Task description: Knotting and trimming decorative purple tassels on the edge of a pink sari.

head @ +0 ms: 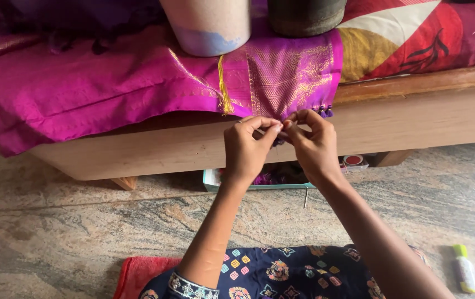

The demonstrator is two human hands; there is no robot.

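Sari edge: the magenta silk sari (110, 88) with gold woven border hangs over the front of a wooden bed frame (415, 119), upper centre of the frame; its lower hem meets the fingertips just above mid-frame
Tassels: small purple tassels (325, 112) hang along the hem, just right of the hands
Left hand (247, 149): centre of the frame, fingers curled shut, thumb and forefinger pinching at the hem; what exactly lies between them is too small to tell
Right hand (315, 147): just beside the left, fingertips touching it, fingers bent and pinched closed on the same spot of the hem
Yellow thread (224, 88): a gold-yellow strand lies down the sari, up and left of the hands
Weights: a pale cylindrical container (207, 25) and a dark one (304, 16) stand on the cloth at the top edge
Tray: a shallow teal box (212, 180) sits on the floor under the bed, behind the wrists, with purple threads in it
Floor: mottled stone (54, 221); a needle (305, 198) lies below the box; a glue tube (466, 269) at lower right
Lap: dark printed garment (282, 274) at bottom centre, red cloth (138, 271) to its left
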